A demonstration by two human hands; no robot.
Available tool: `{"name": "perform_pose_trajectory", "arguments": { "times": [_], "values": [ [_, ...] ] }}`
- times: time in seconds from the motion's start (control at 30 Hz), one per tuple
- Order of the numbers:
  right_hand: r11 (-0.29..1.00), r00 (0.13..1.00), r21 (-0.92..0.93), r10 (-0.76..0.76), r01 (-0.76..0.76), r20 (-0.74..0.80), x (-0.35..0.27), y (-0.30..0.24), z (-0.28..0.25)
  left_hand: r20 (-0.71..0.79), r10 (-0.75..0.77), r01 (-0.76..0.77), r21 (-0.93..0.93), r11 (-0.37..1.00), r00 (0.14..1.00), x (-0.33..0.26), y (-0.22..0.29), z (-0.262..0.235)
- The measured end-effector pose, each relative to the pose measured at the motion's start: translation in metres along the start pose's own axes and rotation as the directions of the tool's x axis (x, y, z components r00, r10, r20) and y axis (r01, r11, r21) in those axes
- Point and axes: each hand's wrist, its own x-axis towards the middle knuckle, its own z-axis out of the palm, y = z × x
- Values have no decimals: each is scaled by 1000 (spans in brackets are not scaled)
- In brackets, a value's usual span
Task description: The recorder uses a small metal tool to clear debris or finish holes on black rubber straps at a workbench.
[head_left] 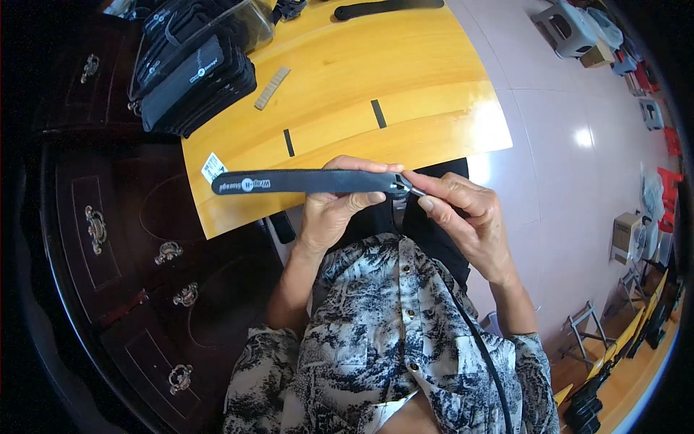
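A long black strap (303, 181) with white print on it stretches level in front of me, above the table's near edge. My left hand (334, 206) grips the strap near its right end, thumb below and fingers behind it. At that end sits a small shiny metal fitting (413, 190), whose exact kind I cannot make out. My right hand (463, 213) pinches this fitting between thumb and forefinger, close to the left fingertips. Beside the strap's left end lies a white paper label (213, 167), partly covered by the strap.
On the yellow wooden table (405, 58) are a stack of black straps (199, 83), a clear plastic box (254, 25), a beige strip (272, 88) and two short black strips (379, 114). Another black strap (387, 8) lies at the far edge. Dark drawers (108, 239) stand left.
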Motion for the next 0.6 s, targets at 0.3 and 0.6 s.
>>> {"name": "perform_pose_trajectory", "arguments": {
  "times": [0.3, 0.6],
  "values": [
    [867, 963, 428, 268, -255, 33, 2, -8, 6, 114, 248, -273, 387, 881, 962, 9, 12, 4],
    [793, 831, -522, -496, 314, -252, -2, 4, 30, -251, 124, -145, -68, 987, 960, -1, 7, 43]
  ]
}}
